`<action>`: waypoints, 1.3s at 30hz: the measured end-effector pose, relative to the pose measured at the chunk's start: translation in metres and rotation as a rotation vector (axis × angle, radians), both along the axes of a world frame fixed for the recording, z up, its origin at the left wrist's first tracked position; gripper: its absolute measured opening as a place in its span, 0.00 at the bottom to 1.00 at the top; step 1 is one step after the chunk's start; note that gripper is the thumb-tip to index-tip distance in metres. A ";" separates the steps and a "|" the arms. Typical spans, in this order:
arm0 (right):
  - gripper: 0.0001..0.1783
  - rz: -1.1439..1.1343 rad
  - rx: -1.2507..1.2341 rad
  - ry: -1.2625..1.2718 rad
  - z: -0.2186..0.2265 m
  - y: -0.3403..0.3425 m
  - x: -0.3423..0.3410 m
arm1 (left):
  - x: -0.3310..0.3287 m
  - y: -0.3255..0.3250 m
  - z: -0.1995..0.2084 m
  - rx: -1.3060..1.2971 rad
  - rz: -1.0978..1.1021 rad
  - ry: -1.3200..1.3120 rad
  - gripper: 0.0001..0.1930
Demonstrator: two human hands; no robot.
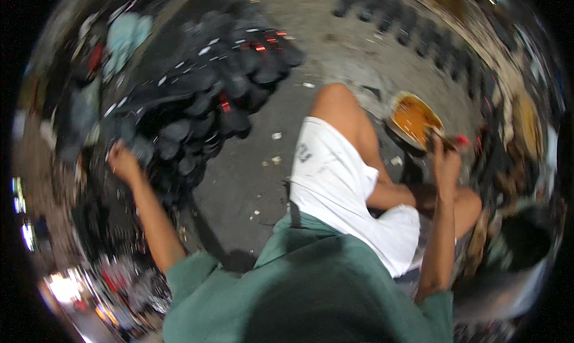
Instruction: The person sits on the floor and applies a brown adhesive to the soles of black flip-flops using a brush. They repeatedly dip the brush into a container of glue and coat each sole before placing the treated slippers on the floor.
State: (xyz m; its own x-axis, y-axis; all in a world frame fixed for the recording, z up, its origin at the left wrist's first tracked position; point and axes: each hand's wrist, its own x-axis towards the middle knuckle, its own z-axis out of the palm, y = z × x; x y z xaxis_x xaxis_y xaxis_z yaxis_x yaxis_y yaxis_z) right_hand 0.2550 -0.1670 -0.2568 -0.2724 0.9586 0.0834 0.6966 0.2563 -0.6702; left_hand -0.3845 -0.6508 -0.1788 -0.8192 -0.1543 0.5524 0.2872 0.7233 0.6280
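Observation:
My right hand [446, 162] is closed around a brush [431, 138], its dark end at the edge of a shallow bowl [393, 123]. Orange-brown liquid, like glue, fills the bowl, and a red bit of something shows just right of my fist. Out to the left, my left hand [124, 162] is raised with its fingers curled together; blur hides what they pinch, if anything. Beside it lies a large heap of black shoes or soles [197, 98], some with red marks and small white patches.
A curved row of black shoes [427, 39] stands on the floor at the far right. Pale blue cloth [127, 38] lies at the far left. A dark-mouthed container [521, 241] is close on my right. Small pale scraps [276, 160] dot the floor between my legs and the heap.

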 end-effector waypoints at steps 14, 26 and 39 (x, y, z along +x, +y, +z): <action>0.28 -0.015 -0.434 0.433 -0.008 -0.008 0.010 | 0.341 0.248 -0.060 -0.242 -1.220 -0.602 0.20; 0.22 -0.101 -0.379 1.374 0.147 0.024 0.031 | 0.327 0.276 -0.074 -0.595 -1.711 -0.278 0.21; 0.16 -0.072 0.050 0.770 0.139 -0.031 -0.015 | 0.438 0.330 0.000 1.156 -1.462 -1.956 0.24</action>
State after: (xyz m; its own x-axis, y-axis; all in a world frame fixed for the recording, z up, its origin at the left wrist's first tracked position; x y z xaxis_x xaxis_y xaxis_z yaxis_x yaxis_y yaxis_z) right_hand 0.2397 -0.1984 -0.1180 -0.0569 0.9619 0.2673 0.0547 0.2703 -0.9612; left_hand 0.0537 -0.3209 -0.1791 0.0970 0.9693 -0.2259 -0.8905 0.1859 0.4153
